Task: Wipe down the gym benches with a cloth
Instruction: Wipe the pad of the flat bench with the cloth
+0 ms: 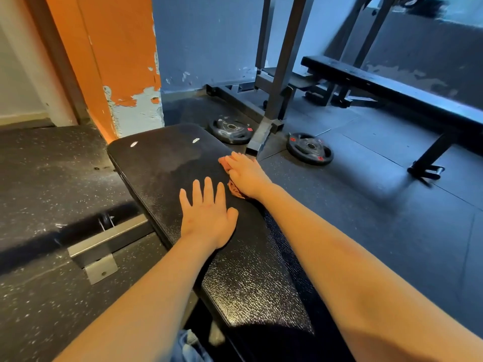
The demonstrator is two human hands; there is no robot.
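A black padded gym bench point(162, 163) runs from the bottom of the view up to the middle. My left hand point(206, 212) lies flat on its pad with fingers spread and straight. My right hand point(247, 176) presses a small reddish-brown cloth point(235, 190) against the pad's right edge; most of the cloth is hidden under the hand. A damp streak shows on the pad just left of the cloth. A second black bench point(392, 87) stands at the back right.
Two black weight plates point(231, 129) point(309, 148) lie on the rubber floor beyond the bench, beside a grey steel rack post point(277, 82). An orange pillar with peeling paint point(112, 61) stands behind the bench's far end. A metal bracket point(102, 267) sits on the floor at the left.
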